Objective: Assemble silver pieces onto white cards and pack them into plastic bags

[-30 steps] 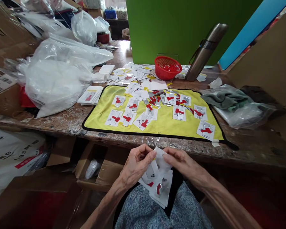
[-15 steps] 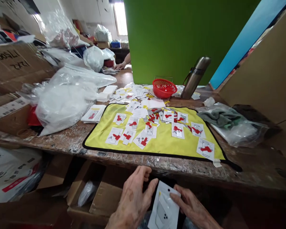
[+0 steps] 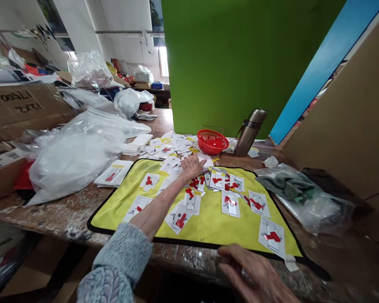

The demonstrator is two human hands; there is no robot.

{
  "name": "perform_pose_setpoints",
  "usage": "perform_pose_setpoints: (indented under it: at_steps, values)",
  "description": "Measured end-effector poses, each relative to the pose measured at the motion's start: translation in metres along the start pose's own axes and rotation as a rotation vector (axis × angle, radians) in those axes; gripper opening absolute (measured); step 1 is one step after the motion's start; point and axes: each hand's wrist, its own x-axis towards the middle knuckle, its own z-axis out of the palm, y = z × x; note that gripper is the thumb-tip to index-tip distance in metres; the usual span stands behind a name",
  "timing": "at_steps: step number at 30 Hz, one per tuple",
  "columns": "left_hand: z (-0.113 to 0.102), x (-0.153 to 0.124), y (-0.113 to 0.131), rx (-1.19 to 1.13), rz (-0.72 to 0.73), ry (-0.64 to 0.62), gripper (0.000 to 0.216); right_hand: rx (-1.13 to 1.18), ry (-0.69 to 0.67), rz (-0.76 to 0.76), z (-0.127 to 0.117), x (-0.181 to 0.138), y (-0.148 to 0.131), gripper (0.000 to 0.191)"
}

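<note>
My left hand (image 3: 192, 165) reaches across the yellow cloth (image 3: 208, 229) to the printed white papers (image 3: 173, 163) at its back edge. Its fingers are spread over them. Near the table's front edge is my right hand (image 3: 249, 269), loosely curved, thumb and fingers apart; a small pale patch shows by its palm, too unclear to name. Cards with red pieces (image 3: 230, 203) lie about the cloth in clear packets. Loose red pieces (image 3: 194, 183) and more packets are heaped just in front of my left hand.
A red plastic basket (image 3: 212, 142) and a metal thermos flask (image 3: 250, 132) stand behind the cloth, before a green panel (image 3: 240, 63). Left are a stack of cards (image 3: 113, 173) and a large white plastic bag (image 3: 78, 147). A grey-green rag (image 3: 286, 185) lies on plastic at the right.
My left hand has gone from below the table edge to the papers at the back. The white packet has left my right hand and is out of sight. The view has tilted up.
</note>
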Motion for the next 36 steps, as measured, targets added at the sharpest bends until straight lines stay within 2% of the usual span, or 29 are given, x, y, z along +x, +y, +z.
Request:
perform_pose_setpoints:
  at_steps: [4, 8, 10, 11, 13, 15, 17, 19, 20, 21, 23, 24, 26, 28, 30, 33, 34, 36]
  values:
    - [0.019, 0.018, -0.005, 0.027, -0.003, 0.016, 0.038, -0.03, 0.032, 0.01, -0.021, 0.044, 0.016, 0.022]
    - [0.014, 0.023, -0.016, 0.024, 0.036, 0.024, 0.024, -0.057, 0.029, 0.055, -0.036, 0.096, 0.026, 0.021]
    - [0.005, 0.02, -0.016, 0.013, 0.075, 0.052, 0.02, 0.007, 0.135, 0.085, -0.04, 0.129, 0.031, 0.021]
    - [0.0, 0.017, -0.014, 0.006, 0.103, 0.07, 0.019, 0.058, 0.244, 0.119, -0.041, 0.146, 0.034, 0.02]
    - [-0.012, 0.006, -0.01, -0.008, 0.169, 0.097, 0.018, 0.232, 0.471, 0.196, -0.043, 0.177, 0.042, 0.029]
    - [-0.023, -0.009, -0.006, -0.028, 0.246, 0.104, 0.014, 0.447, 0.543, 0.266, -0.044, 0.199, 0.048, 0.035]
    - [-0.034, -0.028, -0.005, -0.081, 0.272, 0.14, 0.01, 0.557, 0.538, 0.283, -0.045, 0.208, 0.048, 0.028]
    - [-0.042, -0.051, -0.009, -0.206, 0.161, 0.183, 0.018, 0.583, 0.526, 0.262, -0.045, 0.199, 0.041, 0.026]
    - [-0.045, -0.064, -0.012, -0.309, 0.057, 0.171, 0.027, 0.61, 0.528, 0.253, -0.043, 0.189, 0.034, 0.027]
    - [-0.046, -0.078, -0.015, -0.443, -0.051, 0.099, 0.038, 0.636, 0.532, 0.244, -0.04, 0.176, 0.026, 0.029]
    - [-0.045, -0.105, -0.021, -0.809, -0.179, -0.131, 0.053, 0.76, 0.544, 0.258, -0.027, 0.144, 0.008, 0.032]
    - [-0.043, -0.119, -0.023, -0.993, -0.201, -0.192, 0.053, 0.792, 0.538, 0.282, -0.018, 0.127, 0.0, 0.033]
    - [-0.041, -0.144, -0.026, -1.31, -0.204, -0.2, 0.048, 0.819, 0.485, 0.354, 0.001, 0.092, -0.014, 0.033]
    - [-0.042, -0.167, -0.029, -1.471, -0.195, -0.203, 0.046, 0.799, 0.345, 0.423, 0.014, 0.062, -0.023, 0.035]
    - [-0.046, -0.186, -0.033, -1.454, -0.195, -0.342, 0.045, 0.732, 0.272, 0.427, 0.017, 0.041, -0.026, 0.041]
    - [-0.054, -0.207, -0.042, -1.221, -0.116, -0.637, 0.038, 0.525, 0.242, 0.366, 0.005, 0.026, -0.026, 0.058]
    - [-0.055, -0.212, -0.045, -1.129, -0.065, -0.708, 0.036, 0.442, 0.157, 0.336, -0.001, 0.025, -0.026, 0.05]
    - [-0.056, -0.221, -0.051, -0.942, 0.046, -0.77, 0.031, 0.317, -0.088, 0.278, -0.01, 0.024, -0.026, 0.022]
